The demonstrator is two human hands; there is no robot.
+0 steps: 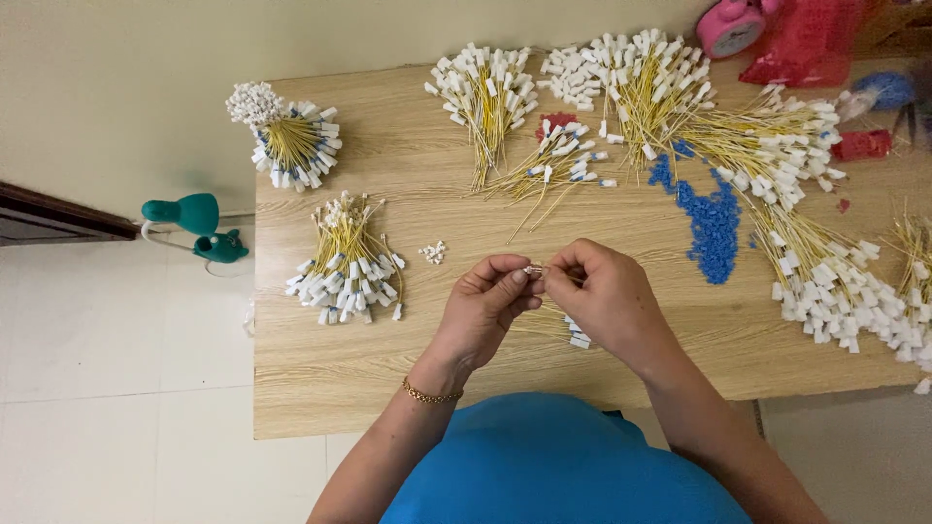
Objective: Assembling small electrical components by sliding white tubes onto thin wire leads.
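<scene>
My left hand (pixel 488 301) and my right hand (pixel 604 296) meet above the near middle of the wooden table (pixel 408 194). Between their pinched fingertips sits a tiny white connector piece (pixel 533 271). Thin yellow wires with white tags (pixel 577 337) hang under my right hand, so it seems to hold one of these tagged wires. A gold bracelet (pixel 431 395) circles my left wrist. A few small white connector pieces (pixel 433 252) lie on the table just left of my hands.
Bundles of yellow wires with white tags lie at the left (pixel 348 262), back left (pixel 291 136), back middle (pixel 485 97) and along the right (pixel 825 281). A patch of blue beads (pixel 714 218) is right of my hands. A teal lamp (pixel 199 223) stands off the left edge, a pink clock (pixel 730 24) at the back.
</scene>
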